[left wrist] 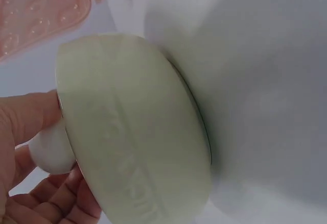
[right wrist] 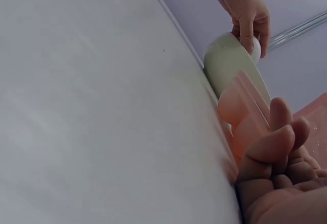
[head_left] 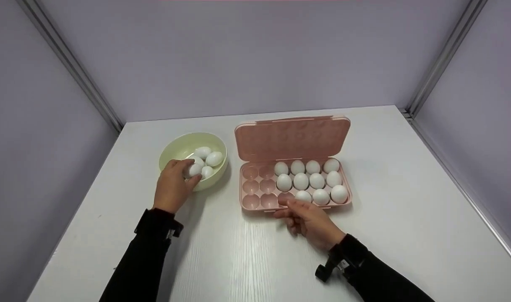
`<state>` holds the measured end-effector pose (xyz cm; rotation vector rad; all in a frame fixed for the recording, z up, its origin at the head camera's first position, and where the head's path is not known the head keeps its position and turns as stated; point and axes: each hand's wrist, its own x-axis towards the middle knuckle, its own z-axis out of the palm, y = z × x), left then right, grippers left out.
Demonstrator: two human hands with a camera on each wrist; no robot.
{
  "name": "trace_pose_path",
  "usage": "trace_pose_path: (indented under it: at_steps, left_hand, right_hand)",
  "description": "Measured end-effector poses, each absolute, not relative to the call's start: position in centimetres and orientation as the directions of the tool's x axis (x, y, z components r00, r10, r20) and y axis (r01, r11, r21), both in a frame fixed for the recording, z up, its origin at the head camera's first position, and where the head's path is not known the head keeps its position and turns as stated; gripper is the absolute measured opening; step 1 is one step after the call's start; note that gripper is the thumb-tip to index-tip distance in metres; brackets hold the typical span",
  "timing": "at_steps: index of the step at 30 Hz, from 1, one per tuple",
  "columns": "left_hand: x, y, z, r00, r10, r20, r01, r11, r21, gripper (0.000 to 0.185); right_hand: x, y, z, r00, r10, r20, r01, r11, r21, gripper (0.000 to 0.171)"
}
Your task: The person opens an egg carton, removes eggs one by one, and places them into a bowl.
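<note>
The left hand point(head_left: 173, 184) reaches over the near rim of the pale green bowl point(head_left: 170, 147), its fingers point(left wrist: 31, 113) curled round one white egg point(head_left: 194, 169); the left wrist view shows that egg point(left wrist: 51, 150) pinched just above the bowl's rim point(left wrist: 127, 132), the thumb on one side and the other fingers below. Three more eggs point(head_left: 209, 159) lie loose in the bowl beside it. The pink egg tray point(head_left: 255, 203) stands to the right of the bowl, near it but not touching, its lid point(head_left: 292, 137) tipped up and back. Eleven eggs point(head_left: 310, 180) fill the right part of the tray, so the empty cups point(head_left: 259, 186) lie on the side toward the bowl and the left hand; the held egg sits left of them, and that hand is the nearer one. The right hand point(head_left: 308, 218) rests at the tray's near edge, its fingers point(right wrist: 278, 147) loosely bent against the pink wall and gripping nothing. All of it stands on the white bench point(head_left: 247, 260). The egg's long axis cannot be told under the fingers.
</note>
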<state>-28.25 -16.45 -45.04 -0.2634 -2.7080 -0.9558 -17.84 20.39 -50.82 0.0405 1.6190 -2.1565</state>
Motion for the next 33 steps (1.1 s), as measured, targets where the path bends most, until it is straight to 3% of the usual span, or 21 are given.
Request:
trace_pose_path:
  at_steps: [7, 12, 33]
  left_hand:
    - [-29.9, -16.3, -44.4, -0.980, 0.102, 0.172, 0.187, 0.772, 0.608, 0.045]
    - [-30.6, -16.0, -43.9, -0.987, 0.123, 0.101, 0.159, 0.813, 0.560, 0.042]
    - [-32.6, -15.9, -44.4, -0.997, 0.073, -0.020, 0.059, 0.913, 0.403, 0.047]
  right_hand:
    - [-17.6, 20.3, -51.1, -0.906, -0.311, -0.286, 0.363, -0.225, -0.904, 0.057]
    - [-17.6, 20.5, -51.0, -0.906, -0.311, -0.286, 0.360, -0.212, -0.909, 0.056]
    - [-17.8, 20.3, -50.9, -0.910, -0.307, -0.280, 0.353, -0.213, -0.911, 0.059]
